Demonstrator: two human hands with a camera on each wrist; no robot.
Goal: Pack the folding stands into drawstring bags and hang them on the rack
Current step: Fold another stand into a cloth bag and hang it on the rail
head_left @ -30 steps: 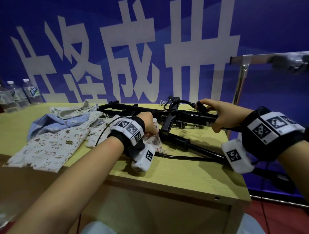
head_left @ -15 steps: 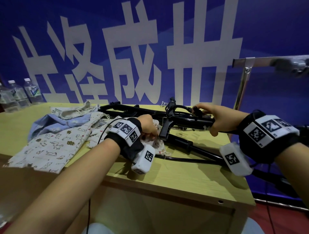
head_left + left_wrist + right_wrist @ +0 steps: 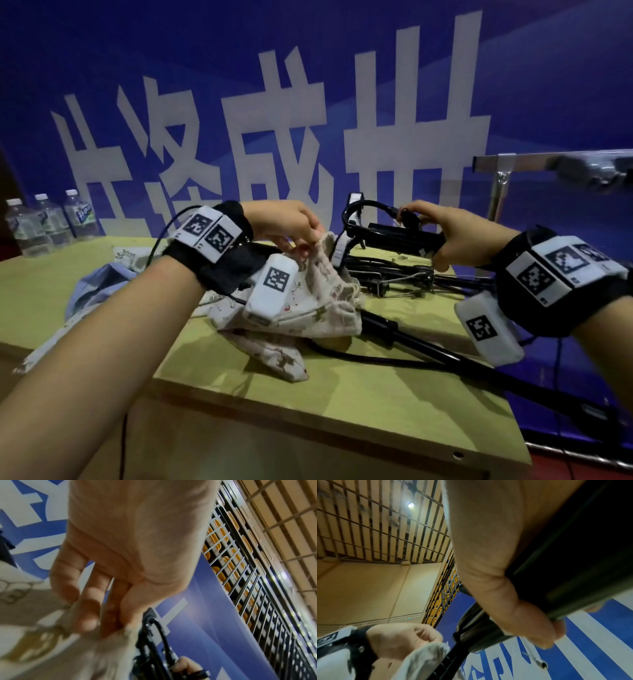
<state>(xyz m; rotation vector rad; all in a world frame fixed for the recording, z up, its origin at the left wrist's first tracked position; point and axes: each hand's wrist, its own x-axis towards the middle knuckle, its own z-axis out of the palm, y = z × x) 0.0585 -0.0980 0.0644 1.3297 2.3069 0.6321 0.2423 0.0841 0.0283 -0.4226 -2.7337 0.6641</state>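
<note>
Left hand pinches the rim of a printed drawstring bag, lifting it off the table. Right hand is wrapped around a black folding stand, raised just beside the bag's mouth, above more stands.

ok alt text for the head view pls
The left hand pinches the rim of a printed drawstring bag while the right hand grips a black folding stand beside it, above a yellow-green table.
</note>
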